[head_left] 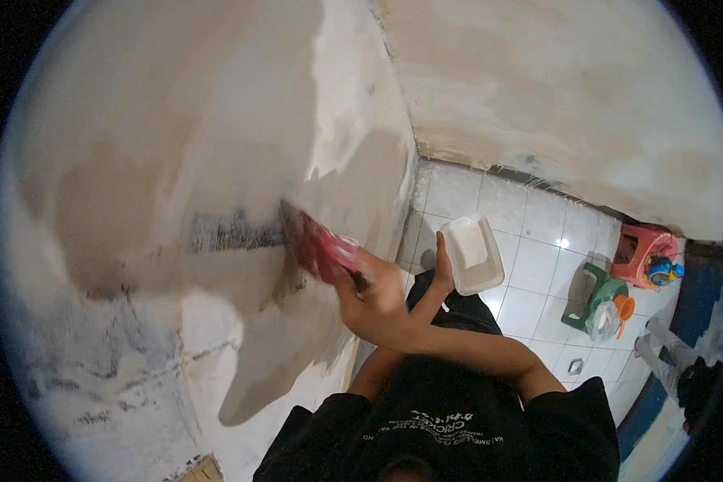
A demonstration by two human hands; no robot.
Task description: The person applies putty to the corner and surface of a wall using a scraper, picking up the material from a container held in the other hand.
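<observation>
My right hand (pixel 373 301) reaches across to the left, over my left forearm. Its fingers are closed around a red putty knife (pixel 320 249) smeared with white. The knife's blade tip is at the plastered wall (pixel 161 193), beside a dark rough patch (pixel 231 231); blur hides whether it touches. My left hand (pixel 440 269) grips the near side of a white plastic tub (pixel 496 277), thumb up along its edge. White filler (pixel 467 243) lies inside the tub. The left fingers under the tub are hidden.
A second wall (pixel 538 88) meets the first at a corner. On the white tiled floor (pixel 530 273) at right stand a red stool (pixel 636 253) and a green stool (pixel 596 301), with an orange scoop (pixel 623 308) and clear plastic bag (pixel 602 323). Another person's legs (pixel 671 357) show at far right.
</observation>
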